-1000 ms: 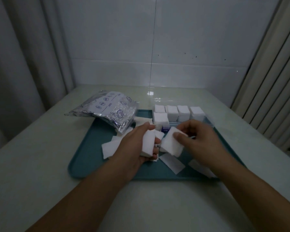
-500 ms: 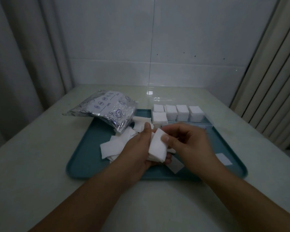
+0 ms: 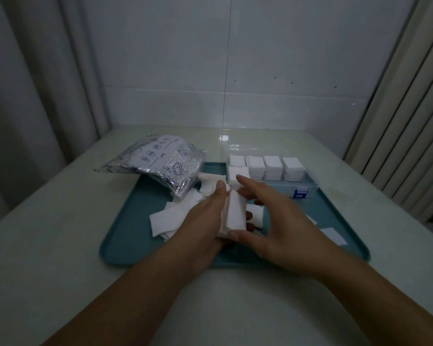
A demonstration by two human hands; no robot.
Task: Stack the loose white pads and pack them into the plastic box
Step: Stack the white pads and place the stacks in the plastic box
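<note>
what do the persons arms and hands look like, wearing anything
Both arms are bare as far as the frame shows: no sleeves, no gloves. The left hand and the right hand show no rings, and no watch or band shows at either wrist. The nails look short and plain, though the light is dim.

A teal tray [image 3: 125, 242] sits on a pale table [image 3: 48, 245], a silver foil bag [image 3: 158, 166] overlapping its far-left corner

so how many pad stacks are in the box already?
5 visible: four along the back row, one in front at the left end. The hands may hide more.
</note>
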